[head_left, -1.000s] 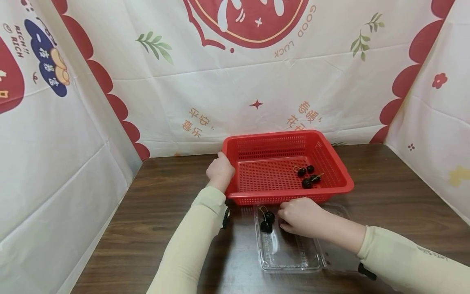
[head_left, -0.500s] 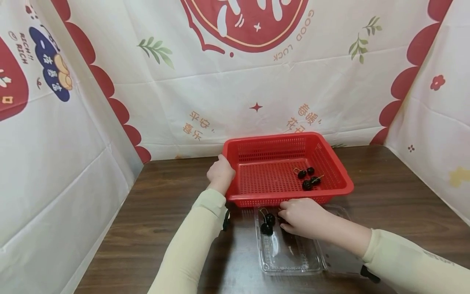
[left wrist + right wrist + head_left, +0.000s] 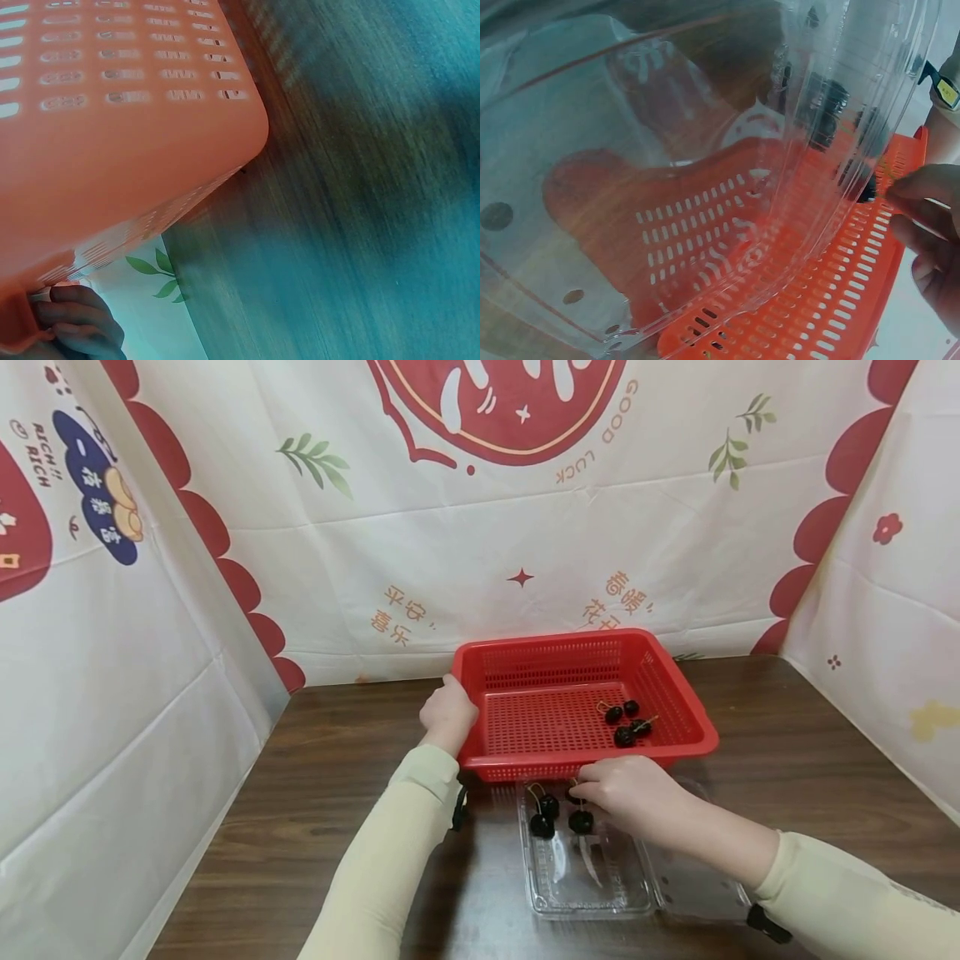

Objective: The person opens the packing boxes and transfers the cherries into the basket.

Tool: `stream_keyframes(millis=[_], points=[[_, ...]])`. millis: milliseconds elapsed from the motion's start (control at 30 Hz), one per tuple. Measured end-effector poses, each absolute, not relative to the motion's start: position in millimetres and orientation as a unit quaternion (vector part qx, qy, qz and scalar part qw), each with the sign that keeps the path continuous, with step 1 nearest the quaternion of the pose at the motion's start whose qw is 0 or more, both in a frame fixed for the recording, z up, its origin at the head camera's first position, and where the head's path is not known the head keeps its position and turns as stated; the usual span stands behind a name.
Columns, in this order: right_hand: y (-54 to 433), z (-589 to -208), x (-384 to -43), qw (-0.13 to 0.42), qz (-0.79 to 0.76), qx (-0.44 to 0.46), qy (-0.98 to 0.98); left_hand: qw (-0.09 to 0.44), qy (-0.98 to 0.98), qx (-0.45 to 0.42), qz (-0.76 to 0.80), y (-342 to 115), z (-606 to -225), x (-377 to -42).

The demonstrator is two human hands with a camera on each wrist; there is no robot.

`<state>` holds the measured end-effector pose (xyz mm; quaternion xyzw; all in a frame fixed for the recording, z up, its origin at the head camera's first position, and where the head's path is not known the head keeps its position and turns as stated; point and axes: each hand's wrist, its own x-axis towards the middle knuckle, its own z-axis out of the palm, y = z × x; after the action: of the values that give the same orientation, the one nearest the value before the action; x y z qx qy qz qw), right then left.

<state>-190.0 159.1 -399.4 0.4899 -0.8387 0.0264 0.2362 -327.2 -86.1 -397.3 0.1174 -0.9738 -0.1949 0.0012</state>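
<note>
Head view: clear box (image 3: 611, 889) nearest, lid (image 3: 693, 893) open to the right, long axis running away from the person. In its far half there's a cherry (image 3: 581, 822), stem (image 3: 582, 804) pointing away, pinched by the right hand (image 3: 637, 792), knuckles up. Past that, red basket (image 3: 532, 722) lies longways left to right, left hand (image 3: 448, 714) gripping its left side. Left wrist cam catches those fingers (image 3: 79, 316) hooked round the edge, which the head view hides.

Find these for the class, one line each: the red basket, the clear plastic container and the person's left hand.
Red basket (image 3: 534, 720): head view, on its bare floor.
Clear plastic container (image 3: 570, 887): head view, bare base, near end.
Left hand (image 3: 447, 713): head view, back of the hand.
</note>
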Motion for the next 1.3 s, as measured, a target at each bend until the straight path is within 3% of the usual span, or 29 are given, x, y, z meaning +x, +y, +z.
stream_keyframes(millis=[233, 400, 1300], points=[[163, -399, -195, 0.331, 0.105, 0.519, -0.781, 0.0, -0.975, 0.116, -0.192, -86, -397, -327], [162, -395, -195, 0.367, 0.13, 0.521, -0.759, 0.002, -0.975, 0.116, -0.191, -86, -398, -327], [163, -386, -196, 0.414, 0.156, 0.468, -0.765, 0.005, -0.976, 0.117, -0.183, -87, -398, -329]])
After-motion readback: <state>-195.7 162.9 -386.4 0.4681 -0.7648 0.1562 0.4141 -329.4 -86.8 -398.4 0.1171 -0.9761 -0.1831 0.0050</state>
